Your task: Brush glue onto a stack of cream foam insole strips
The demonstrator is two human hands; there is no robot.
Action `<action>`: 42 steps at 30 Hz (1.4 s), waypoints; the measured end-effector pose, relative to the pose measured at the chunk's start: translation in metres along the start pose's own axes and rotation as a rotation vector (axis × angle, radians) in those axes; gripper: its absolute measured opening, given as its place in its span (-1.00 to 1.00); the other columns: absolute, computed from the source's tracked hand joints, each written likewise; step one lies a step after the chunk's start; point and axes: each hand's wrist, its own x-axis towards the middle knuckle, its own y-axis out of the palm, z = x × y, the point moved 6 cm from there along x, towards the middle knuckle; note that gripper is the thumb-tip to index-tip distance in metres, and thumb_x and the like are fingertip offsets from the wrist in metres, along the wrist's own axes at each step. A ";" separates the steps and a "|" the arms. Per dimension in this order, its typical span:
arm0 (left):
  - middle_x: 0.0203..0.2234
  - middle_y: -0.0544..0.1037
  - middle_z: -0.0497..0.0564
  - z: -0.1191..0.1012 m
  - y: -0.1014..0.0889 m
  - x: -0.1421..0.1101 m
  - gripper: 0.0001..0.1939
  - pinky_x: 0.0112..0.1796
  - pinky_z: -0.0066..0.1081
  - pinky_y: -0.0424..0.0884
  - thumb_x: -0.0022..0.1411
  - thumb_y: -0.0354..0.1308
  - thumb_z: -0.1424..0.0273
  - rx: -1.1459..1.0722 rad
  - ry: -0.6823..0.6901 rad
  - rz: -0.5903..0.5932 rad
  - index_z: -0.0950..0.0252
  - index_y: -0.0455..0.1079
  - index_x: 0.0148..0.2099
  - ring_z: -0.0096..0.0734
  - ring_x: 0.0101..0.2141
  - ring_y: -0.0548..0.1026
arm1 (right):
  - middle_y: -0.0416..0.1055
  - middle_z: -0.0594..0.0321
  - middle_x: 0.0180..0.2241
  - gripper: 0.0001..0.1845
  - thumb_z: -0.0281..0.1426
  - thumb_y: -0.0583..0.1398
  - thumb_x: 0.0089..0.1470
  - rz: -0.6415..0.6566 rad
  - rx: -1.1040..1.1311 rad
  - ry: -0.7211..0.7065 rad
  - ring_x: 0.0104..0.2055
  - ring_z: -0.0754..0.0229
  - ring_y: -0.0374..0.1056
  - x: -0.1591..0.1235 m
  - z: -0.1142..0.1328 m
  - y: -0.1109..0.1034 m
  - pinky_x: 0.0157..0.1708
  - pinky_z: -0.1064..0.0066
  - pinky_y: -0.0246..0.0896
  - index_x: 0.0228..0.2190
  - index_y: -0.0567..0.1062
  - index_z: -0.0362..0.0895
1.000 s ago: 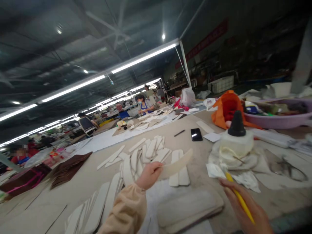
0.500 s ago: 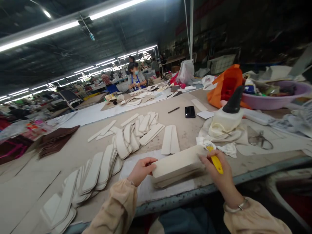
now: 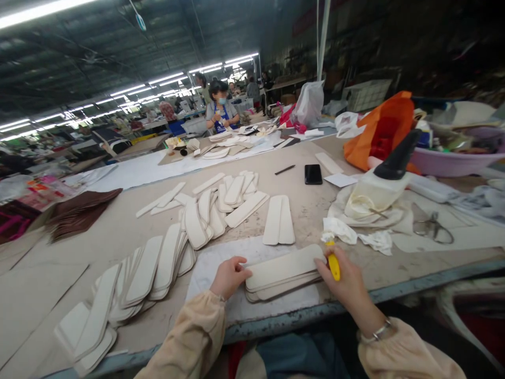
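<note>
A small stack of cream oblong pieces lies on a white sheet at the table's near edge. My left hand pinches the stack's left end with curled fingers. My right hand presses against the stack's right end while its fingers hold a yellow-handled brush pointing up and away. Both sleeves are peach coloured.
Several cream pieces fan out to the left, two more lie behind the stack. A glue bottle with black nozzle, rags, scissors, phone, orange bag, purple basin stand right. A masked person works at the far end.
The view dropped toward the table's edge. My left hand laid its single piece down and both hands came together on the stack's ends, the right one keeping the brush.
</note>
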 end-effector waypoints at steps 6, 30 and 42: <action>-0.60 0.46 -0.10 0.002 0.001 -0.001 -0.61 -0.43 -0.41 0.27 -0.03 0.20 0.25 0.083 0.009 -0.003 0.36 0.48 -0.15 -0.39 -0.52 0.40 | 0.37 0.34 -0.57 -0.76 -0.15 0.11 0.05 0.058 -0.051 0.025 -0.52 0.10 0.37 -0.001 -0.004 0.006 -0.50 0.37 0.14 -0.32 0.28 -0.04; -0.64 0.36 -0.14 0.006 0.005 0.007 -0.57 -0.44 -0.41 0.20 -0.08 0.17 -0.05 0.153 0.023 0.084 0.25 0.34 -0.49 -0.34 -0.51 0.33 | 0.37 0.20 -0.33 -0.94 -0.42 0.08 0.18 0.120 -0.100 -0.521 -0.18 0.13 0.29 -0.034 0.071 0.017 -0.13 0.27 0.24 -0.34 0.35 -0.10; -0.66 0.30 -0.14 -0.003 0.006 0.005 -0.53 -0.45 -0.42 0.18 -0.14 0.19 -0.10 0.147 -0.001 0.090 0.23 0.32 -0.53 -0.35 -0.51 0.28 | 0.38 0.15 -0.31 -0.91 -0.39 0.16 0.14 0.025 -0.196 -0.179 -0.23 0.06 0.33 -0.006 0.010 -0.003 -0.16 0.19 0.30 -0.29 0.32 -0.10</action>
